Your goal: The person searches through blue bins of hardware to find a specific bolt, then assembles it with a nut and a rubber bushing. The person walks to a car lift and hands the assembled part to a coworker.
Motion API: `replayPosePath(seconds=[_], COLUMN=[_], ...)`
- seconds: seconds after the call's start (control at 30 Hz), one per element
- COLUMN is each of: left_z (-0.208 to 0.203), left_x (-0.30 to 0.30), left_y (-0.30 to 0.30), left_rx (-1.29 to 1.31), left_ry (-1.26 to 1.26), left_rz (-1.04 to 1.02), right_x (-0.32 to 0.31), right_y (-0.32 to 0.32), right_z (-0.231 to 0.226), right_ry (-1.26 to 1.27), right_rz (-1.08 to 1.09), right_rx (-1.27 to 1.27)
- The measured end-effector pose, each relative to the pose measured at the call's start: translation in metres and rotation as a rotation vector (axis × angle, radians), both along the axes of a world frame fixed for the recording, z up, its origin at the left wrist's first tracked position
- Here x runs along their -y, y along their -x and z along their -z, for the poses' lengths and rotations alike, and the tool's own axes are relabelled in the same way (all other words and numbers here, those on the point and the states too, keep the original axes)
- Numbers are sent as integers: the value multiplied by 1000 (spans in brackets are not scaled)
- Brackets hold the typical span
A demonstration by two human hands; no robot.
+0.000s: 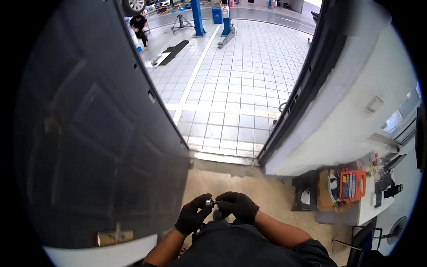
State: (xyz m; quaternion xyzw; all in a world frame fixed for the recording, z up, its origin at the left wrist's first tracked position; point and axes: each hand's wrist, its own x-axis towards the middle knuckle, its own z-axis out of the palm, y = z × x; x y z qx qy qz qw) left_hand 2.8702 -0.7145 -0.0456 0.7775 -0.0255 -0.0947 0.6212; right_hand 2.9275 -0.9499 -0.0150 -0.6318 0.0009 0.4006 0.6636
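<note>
In front of my body, both hands wear dark gloves and are close together. My left hand (194, 214) is closed around a small shiny metal cylinder (208, 203), which looks like a socket. From its right side a thin dark stem runs toward my right hand (235, 205), whose fingers are pinched on it. The glove hides most of the stem, so I cannot tell its full shape.
An open dark door (89, 133) stands on the left. Past the threshold (222, 158) lies a tiled workshop floor (235, 84) with blue lift posts (197, 18) and a person (139, 30). On the right, a desk (371, 209) carries a cardboard box (327, 191) and an orange case (353, 184).
</note>
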Motion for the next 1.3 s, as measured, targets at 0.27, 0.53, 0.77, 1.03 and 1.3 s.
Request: replayPosePath(seconds=[0.27,0.53,0.77,1.03,1.3], left_z=[-5,-17,-66,-34,0], left_x=[-7,35,149,347,658], left_y=[-361,-671,-982,-1371,-1672], left_rx=[-80,75,-16,-159,152], left_ry=[-48,124,90,155,-35], left_rz=[-70,-420,-336,267,663], right_x=[-14,3,103,339,630], right_y=[-362,-750,-1032,-1288,-1510], right_z=[29,-39,-9,-3,23], right_ry=[-278,-190,-134,-278,-250], right_rz=[97,-281,-192,532,696], right_rx=[51,162,291,73,-37])
